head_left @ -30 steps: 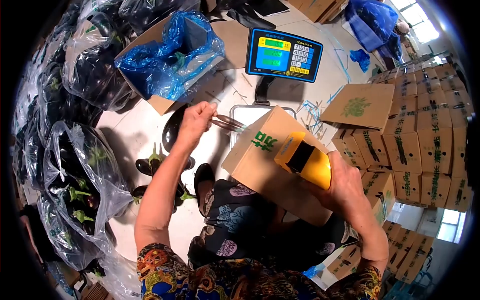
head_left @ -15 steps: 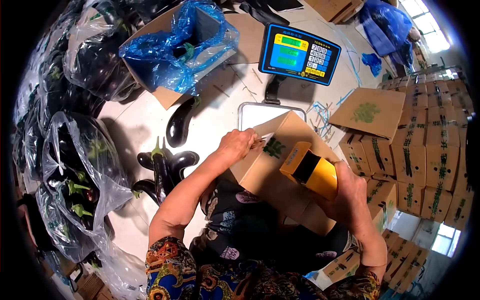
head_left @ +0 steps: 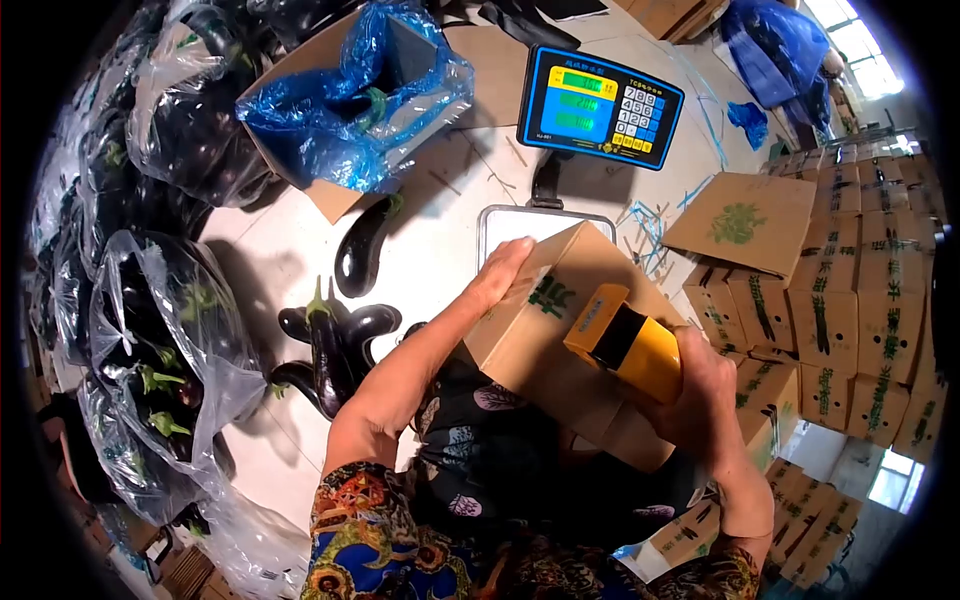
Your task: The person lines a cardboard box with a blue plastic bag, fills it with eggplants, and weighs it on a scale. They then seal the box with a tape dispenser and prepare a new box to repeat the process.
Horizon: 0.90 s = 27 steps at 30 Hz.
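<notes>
My left hand (head_left: 503, 272) lies along the upper left side of a brown cardboard box (head_left: 535, 345), its fingers stretched out flat against the cardboard. The box is tilted over my lap, with green printed lettering on its face and a small pale strip near its left edge. In my right hand (head_left: 705, 375) is a boxy yellow-and-black hand tool (head_left: 650, 358), held against the box face; its exact kind is not clear. Behind the box is a scale platform (head_left: 500, 225) with a lit display and keypad (head_left: 605, 108).
Several loose eggplants (head_left: 325, 350) lie on the floor to the left, beside plastic bags (head_left: 160, 350) full of eggplants. A carton lined with blue plastic (head_left: 400, 130) stands at the back. Stacked printed cartons (head_left: 825, 300) and a loose cardboard flap (head_left: 740, 222) are on the right.
My left hand has slid up and flattened along the box's side; its fingers were bunched at the edge near the pale strip. The tool and box have barely moved.
</notes>
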Motion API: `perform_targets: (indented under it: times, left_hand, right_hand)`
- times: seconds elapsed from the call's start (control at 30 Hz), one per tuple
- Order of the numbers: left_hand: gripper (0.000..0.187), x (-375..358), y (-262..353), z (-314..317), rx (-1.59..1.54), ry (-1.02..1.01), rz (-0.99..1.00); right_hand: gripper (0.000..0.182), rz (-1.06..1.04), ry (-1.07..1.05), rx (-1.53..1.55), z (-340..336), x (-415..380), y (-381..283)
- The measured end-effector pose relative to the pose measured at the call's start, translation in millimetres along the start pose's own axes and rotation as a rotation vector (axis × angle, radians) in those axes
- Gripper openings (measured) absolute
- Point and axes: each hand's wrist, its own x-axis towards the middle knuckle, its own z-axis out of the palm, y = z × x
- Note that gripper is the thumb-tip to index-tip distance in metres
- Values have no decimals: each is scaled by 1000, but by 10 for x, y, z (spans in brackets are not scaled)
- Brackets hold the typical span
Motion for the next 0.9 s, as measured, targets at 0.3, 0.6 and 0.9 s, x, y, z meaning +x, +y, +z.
perform_targets:
  times: [0.3,0.6,0.9]
  left_hand:
    - [60,-39,1588,-300,-8,137,-125]
    - [55,-30,2242,-56,904,-17,-190]
    - [47,-5,2098,-47,1110,81,-27]
  right_hand:
    - [51,-101,94,-14,70,-59,127]
    - [52,-113,147,117,102,-150,250]
    - [49,123,44,43,-322,-1303,1030]
